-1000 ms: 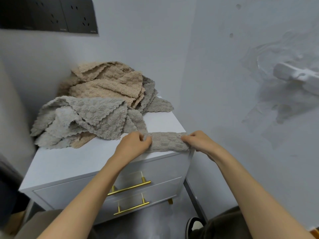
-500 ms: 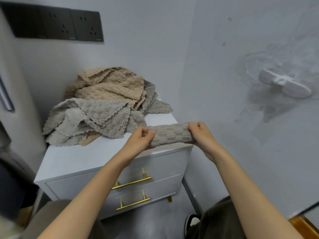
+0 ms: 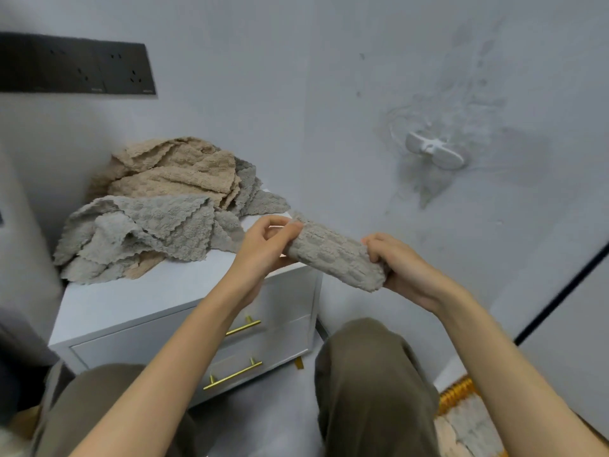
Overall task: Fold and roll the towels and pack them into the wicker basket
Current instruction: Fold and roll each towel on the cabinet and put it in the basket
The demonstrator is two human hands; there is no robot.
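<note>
Beside nightstand [image 3: 131,301], rolled towel [image 3: 336,255] (tilted) spans left grip [image 3: 263,245] to right grip [image 3: 402,268].

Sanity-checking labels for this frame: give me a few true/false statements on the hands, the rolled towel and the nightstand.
1. The left hand and right hand each grip one end of the rolled grey towel. True.
2. The roll rests on the nightstand. False: it is held in the air, off the top.
3. The loose towels piled on the nightstand are beige and grey. True.
4. One of the drawers is pulled open. False: both are closed.
</note>
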